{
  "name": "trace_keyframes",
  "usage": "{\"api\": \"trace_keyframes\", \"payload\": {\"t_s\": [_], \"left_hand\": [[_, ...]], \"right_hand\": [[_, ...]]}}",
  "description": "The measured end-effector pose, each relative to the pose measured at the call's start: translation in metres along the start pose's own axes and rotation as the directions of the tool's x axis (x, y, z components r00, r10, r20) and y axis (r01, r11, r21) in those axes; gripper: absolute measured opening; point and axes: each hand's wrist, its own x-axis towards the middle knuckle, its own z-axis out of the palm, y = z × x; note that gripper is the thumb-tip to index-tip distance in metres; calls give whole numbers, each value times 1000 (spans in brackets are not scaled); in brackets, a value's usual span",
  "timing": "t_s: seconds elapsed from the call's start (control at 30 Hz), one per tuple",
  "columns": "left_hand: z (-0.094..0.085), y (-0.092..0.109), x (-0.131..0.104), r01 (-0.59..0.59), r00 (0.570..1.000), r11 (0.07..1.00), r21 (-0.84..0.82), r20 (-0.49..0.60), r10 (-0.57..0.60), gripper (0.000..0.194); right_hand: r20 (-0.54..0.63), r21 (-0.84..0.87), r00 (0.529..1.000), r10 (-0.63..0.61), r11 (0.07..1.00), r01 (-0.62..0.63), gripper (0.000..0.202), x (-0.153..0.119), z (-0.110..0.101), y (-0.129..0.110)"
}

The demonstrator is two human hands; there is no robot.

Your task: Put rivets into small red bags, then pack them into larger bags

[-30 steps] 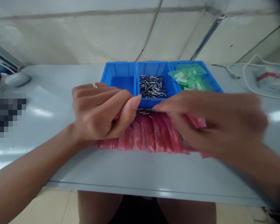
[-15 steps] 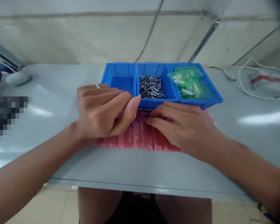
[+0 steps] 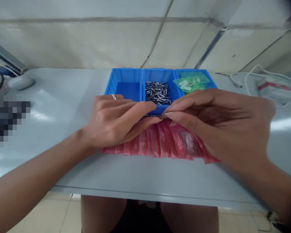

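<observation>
My right hand (image 3: 223, 123) is closed, thumb and forefinger pinching small metal pins (image 3: 165, 114) just in front of the middle blue bin. My left hand (image 3: 118, 121), with a ring on one finger, is curled beside it; its thumb and forefinger are together near the same pins, and what they grip is partly hidden. Below both hands lies a row of overlapping pink plastic bags (image 3: 160, 142). More metal pins (image 3: 157, 93) lie heaped in the middle bin (image 3: 158, 72).
The left blue bin (image 3: 127, 72) shows its bare bottom. Green bags (image 3: 192, 81) with white parts lie in the right bin (image 3: 212, 81). A white cable and a white-and-red box (image 3: 276, 89) are at the right, a grey mouse (image 3: 21, 83) at the left.
My right hand has lifted off the pink bags and turned, now pinching pins beside my left fingertips. My left hand has shifted slightly right. More of the pink bags shows.
</observation>
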Motion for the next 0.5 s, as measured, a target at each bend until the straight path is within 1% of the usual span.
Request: {"api": "trace_keyframes", "payload": {"t_s": [0.07, 0.17, 0.27, 0.3, 0.37, 0.43, 0.5], "left_hand": [[0, 0, -1, -17, 1000, 1000, -17, -23, 17, 16], [-1, 1, -2, -35, 998, 999, -24, -49, 34, 22], [-1, 1, -1, -48, 996, 999, 12, -72, 49, 15], [-1, 1, -1, -50, 996, 999, 18, -75, 51, 12], [-1, 1, -1, -24, 997, 999, 25, -67, 25, 7], [-3, 2, -1, 11, 998, 1000, 16, -62, -10, 4], [-4, 4, -1, 53, 998, 999, 5, -45, -52, 4]], "right_hand": [[-7, 54, 1000, 24, 998, -24, 12, 2, 1, 1], [-26, 217, 998, 59, 975, -52, 13, 5, 3, 6], [18, 359, 995, 95, 929, -95, 11, 6, 3, 11], [41, 375, 994, 104, 920, -112, 10, 6, 2, 11], [73, 352, 989, 125, 925, -143, 8, 5, 2, 11], [78, 321, 988, 136, 934, -154, 6, 3, 1, 8], [68, 322, 987, 148, 933, -163, 7, 3, 1, 5]]}}
